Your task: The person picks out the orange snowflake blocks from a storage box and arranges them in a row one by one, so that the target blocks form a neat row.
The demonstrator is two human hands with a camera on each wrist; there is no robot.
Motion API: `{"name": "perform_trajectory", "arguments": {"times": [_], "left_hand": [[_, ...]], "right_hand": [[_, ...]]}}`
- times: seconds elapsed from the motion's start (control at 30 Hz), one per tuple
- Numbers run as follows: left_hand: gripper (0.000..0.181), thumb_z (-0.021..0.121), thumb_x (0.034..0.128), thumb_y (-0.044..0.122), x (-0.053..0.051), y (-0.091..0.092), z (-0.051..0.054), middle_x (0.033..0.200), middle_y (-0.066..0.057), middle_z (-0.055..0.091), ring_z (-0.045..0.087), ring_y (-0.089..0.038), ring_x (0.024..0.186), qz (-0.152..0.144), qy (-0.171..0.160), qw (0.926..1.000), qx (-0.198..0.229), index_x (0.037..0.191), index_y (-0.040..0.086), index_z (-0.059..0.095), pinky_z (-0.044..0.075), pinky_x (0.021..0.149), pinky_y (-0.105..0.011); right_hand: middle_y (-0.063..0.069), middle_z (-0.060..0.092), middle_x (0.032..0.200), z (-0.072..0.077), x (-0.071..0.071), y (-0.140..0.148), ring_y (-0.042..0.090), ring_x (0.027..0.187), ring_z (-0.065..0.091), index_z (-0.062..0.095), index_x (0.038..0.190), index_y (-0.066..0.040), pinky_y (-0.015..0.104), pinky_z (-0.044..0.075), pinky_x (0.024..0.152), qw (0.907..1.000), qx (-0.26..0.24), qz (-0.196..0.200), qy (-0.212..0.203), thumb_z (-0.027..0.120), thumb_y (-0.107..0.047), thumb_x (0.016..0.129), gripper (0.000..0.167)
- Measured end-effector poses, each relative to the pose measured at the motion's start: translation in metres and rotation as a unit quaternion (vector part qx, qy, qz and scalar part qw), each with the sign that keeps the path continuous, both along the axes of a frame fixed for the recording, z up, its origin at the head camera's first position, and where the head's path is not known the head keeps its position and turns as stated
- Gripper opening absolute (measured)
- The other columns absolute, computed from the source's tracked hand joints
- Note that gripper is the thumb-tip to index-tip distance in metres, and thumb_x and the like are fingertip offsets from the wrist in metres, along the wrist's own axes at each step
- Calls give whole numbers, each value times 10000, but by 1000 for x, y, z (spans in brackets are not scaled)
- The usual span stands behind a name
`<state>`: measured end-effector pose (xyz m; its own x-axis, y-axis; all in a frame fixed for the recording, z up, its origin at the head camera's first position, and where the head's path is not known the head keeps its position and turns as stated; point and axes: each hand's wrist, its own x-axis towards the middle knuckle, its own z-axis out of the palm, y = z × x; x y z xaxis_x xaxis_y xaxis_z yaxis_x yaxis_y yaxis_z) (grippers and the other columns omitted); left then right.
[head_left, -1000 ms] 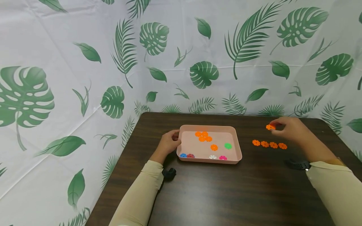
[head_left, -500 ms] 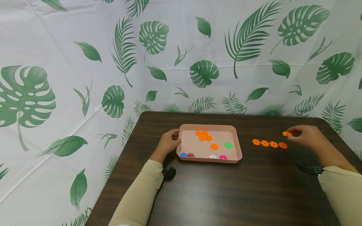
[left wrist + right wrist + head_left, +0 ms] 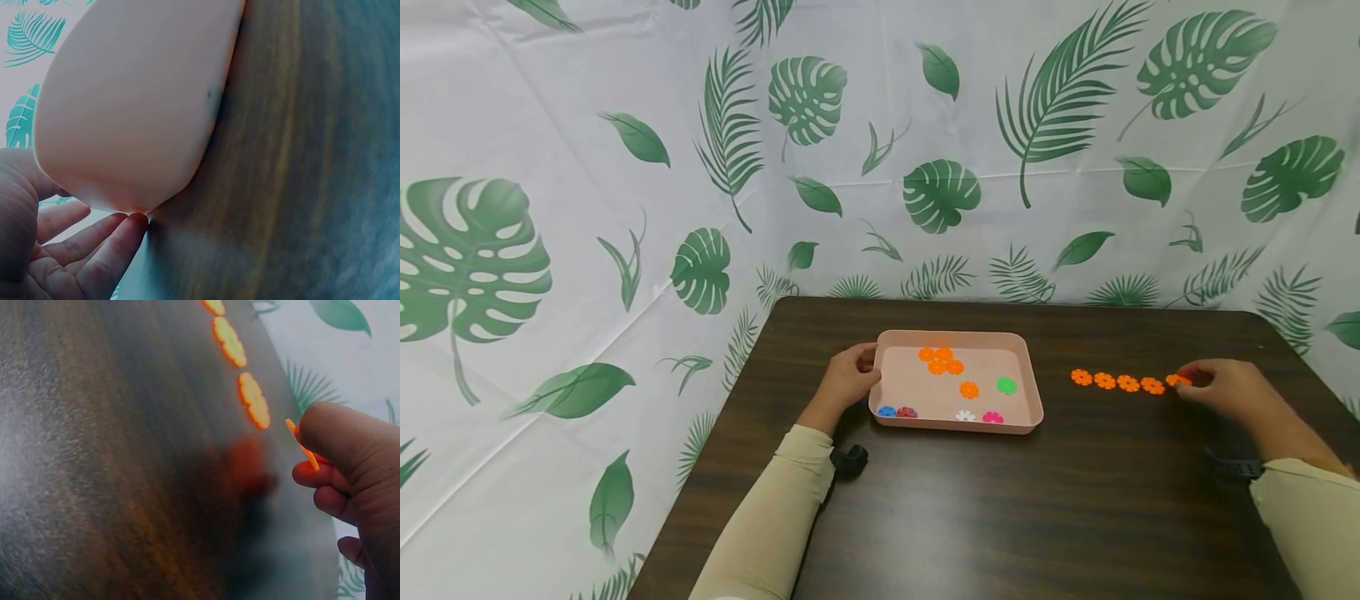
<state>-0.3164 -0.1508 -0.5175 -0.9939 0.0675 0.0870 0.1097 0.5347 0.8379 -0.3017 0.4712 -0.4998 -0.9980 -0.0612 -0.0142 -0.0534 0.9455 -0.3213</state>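
At the right end of a row of orange flower-shaped discs (image 3: 1127, 383), my right hand (image 3: 1228, 387) pinches another orange flower-shaped disc (image 3: 303, 445) between thumb and fingers. In the right wrist view this disc is tilted edge-on, apart from the row and above the tabletop. My left hand (image 3: 846, 379) holds the left end of a shallow pink tray (image 3: 955, 427); in the left wrist view its fingertips touch the tray's outer wall. Inside the tray lie several orange discs (image 3: 936, 365) and one green disc (image 3: 1006, 386).
Along the tray's near wall are a blue disc (image 3: 887, 412), a red disc (image 3: 907, 412), a white disc (image 3: 965, 415) and a pink disc (image 3: 992, 417). The dark wooden table (image 3: 1000, 517) meets a leaf-patterned cloth (image 3: 880, 125) at the back.
My right hand has carried its orange disc rightward, then down and toward me, from behind the row to its right end. The left hand and tray have stayed put.
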Motion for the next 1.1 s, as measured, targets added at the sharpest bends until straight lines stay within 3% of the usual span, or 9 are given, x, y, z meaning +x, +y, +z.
{"name": "perform_trajectory", "arguments": {"times": [0.33, 0.63, 0.87, 1.1], "left_hand": [[527, 695, 876, 133, 2, 0, 2, 1197, -107, 722, 679, -264, 1037, -34, 12, 10000, -3, 1398, 85, 642, 589, 908, -440], [523, 696, 882, 128, 4, 0, 4, 1200, -97, 716, 674, -264, 1045, 2, -69, 10000, 42, 1402, 99, 642, 587, 918, -442], [528, 703, 885, 114, 4, -1, 3, 1201, -108, 719, 681, -260, 1040, -76, -29, 9999, 95, 1406, 69, 633, 591, 906, -431], [529, 698, 882, 123, 4, -1, 4, 1195, -112, 720, 682, -265, 1037, -76, 2, 9999, 88, 1405, 70, 634, 590, 908, -435]], "right_hand": [[431, 579, 1184, -9, 0, 0, 589, 1054, 533, 615, 1207, 179, 722, 423, 881, 10000, -37, -22, 8, 782, -249, 885, 561], [399, 615, 1135, -10, -5, 0, 558, 1012, 570, 620, 1199, 184, 702, 448, 851, 9993, 202, 300, -46, 804, -242, 867, 570], [388, 620, 1082, -12, -2, -1, 574, 1001, 566, 673, 1091, 172, 713, 438, 873, 9964, 601, 498, 345, 804, -208, 845, 471], [410, 587, 1120, -8, 3, -5, 587, 1022, 539, 641, 1137, 190, 720, 422, 872, 9968, 412, 363, 589, 780, -195, 877, 485]]}}
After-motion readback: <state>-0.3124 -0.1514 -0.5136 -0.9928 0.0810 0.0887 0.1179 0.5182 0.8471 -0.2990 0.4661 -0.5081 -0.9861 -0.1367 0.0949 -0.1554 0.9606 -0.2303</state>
